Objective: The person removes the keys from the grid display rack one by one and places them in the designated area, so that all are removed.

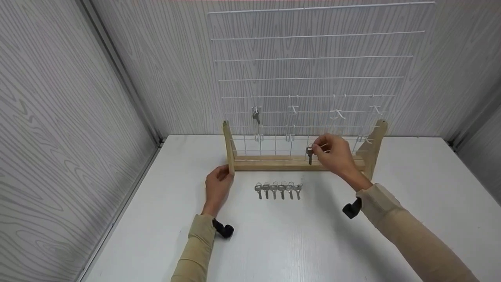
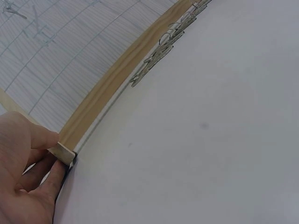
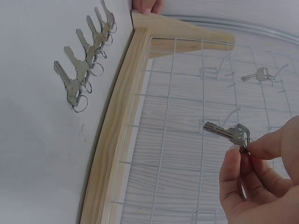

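Note:
My right hand (image 1: 332, 152) pinches a silver key (image 1: 310, 154) at its ring, the blade hanging down. In the head view it is in front of the rack's lower part; in the right wrist view the key (image 3: 228, 133) overlaps the wire grid. The left hand (image 1: 218, 186) grips the front end of the rack's left wooden side piece (image 2: 63, 153) between fingers and thumb. A white wire grid rack (image 1: 276, 150) with a wooden base stands upright. One key (image 1: 256, 115) hangs from its upper left hook. Several keys with rings (image 1: 282, 188) lie in a row before the base.
Bare white hooks (image 1: 338, 114) stick out from the grid in two rows. The right wooden side piece (image 1: 375, 143) stands beyond my right hand. Grained panels (image 1: 176, 70) enclose the white tabletop (image 1: 274, 243) at the back and sides.

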`<move>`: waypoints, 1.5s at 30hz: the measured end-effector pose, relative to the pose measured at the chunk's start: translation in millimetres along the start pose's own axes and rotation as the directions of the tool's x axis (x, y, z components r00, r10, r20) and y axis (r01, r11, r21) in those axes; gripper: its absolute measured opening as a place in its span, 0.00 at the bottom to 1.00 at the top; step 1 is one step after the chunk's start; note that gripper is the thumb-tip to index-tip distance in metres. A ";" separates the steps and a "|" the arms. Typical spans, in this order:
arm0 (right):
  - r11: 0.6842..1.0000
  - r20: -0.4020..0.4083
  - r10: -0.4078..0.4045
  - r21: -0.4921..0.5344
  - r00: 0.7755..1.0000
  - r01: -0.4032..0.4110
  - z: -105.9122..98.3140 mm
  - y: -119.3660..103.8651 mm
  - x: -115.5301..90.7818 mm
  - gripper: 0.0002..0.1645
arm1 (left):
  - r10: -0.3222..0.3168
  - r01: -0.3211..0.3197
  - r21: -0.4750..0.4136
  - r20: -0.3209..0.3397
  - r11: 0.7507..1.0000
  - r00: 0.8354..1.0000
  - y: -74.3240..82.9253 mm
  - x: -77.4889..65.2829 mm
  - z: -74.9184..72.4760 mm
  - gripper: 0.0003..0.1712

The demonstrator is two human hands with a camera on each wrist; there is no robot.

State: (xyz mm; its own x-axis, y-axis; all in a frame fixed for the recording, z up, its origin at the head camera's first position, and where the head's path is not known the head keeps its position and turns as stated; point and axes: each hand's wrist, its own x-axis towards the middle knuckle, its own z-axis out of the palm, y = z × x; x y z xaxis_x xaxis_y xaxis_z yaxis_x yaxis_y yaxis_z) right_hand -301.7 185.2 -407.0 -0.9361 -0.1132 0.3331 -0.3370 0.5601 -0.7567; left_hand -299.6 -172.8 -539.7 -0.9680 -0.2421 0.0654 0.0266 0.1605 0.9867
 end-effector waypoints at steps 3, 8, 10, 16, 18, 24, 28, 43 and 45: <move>1.000 -0.002 0.002 -0.008 1.000 -0.002 0.6 3.3 -2.1 0.08 | 0.007 -0.007 -0.004 0.004 1.000 1.000 0.5 -0.5 -0.1 0.19; 1.000 0.002 -0.001 -0.012 1.000 0.001 2.2 8.0 -4.9 0.08 | 0.004 -0.004 -0.012 0.006 1.000 1.000 1.0 -0.6 -0.1 0.19; 1.000 0.007 0.003 -0.003 1.000 -0.002 2.9 9.6 -6.1 0.08 | 0.004 -0.004 -0.011 0.007 1.000 1.000 0.9 -0.6 0.0 0.19; 1.000 0.018 -0.004 0.010 1.000 0.004 5.0 14.7 -10.0 0.07 | 0.019 -0.019 0.002 0.007 1.000 1.000 0.9 -0.9 -0.1 0.19; 1.000 0.021 -0.003 0.011 1.000 0.003 6.5 17.6 -10.6 0.07 | 0.024 -0.024 0.003 0.006 1.000 1.000 0.9 -1.1 -0.4 0.18; 1.000 0.030 0.007 0.001 1.000 -0.007 11.4 24.5 -14.3 0.06 | 0.033 -0.033 -0.001 0.010 0.999 0.999 0.4 -2.0 -1.1 0.18; 1.000 0.041 0.022 0.005 0.999 -0.022 14.0 28.5 -17.5 0.06 | 0.035 -0.034 -0.021 0.012 0.999 0.999 -0.7 -2.4 -0.5 0.18; 0.999 0.044 0.033 -0.013 0.998 -0.033 26.5 43.0 -23.0 0.05 | 0.029 -0.029 -0.006 0.003 1.000 1.000 -2.5 -0.4 -0.5 0.18; 0.999 0.051 0.035 -0.017 0.998 -0.035 27.7 44.6 -23.5 0.05 | 0.031 -0.031 -0.005 0.006 1.000 1.000 -2.2 -0.7 -0.5 0.18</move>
State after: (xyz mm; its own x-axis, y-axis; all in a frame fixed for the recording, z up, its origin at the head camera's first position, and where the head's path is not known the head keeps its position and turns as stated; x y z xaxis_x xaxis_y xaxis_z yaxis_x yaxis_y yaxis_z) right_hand -297.5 190.1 -464.2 -0.9513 -0.1349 0.2771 -0.3027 0.5776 -0.7581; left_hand -298.8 -173.4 -541.8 -0.9683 -0.2310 0.0947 0.0573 0.1633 0.9849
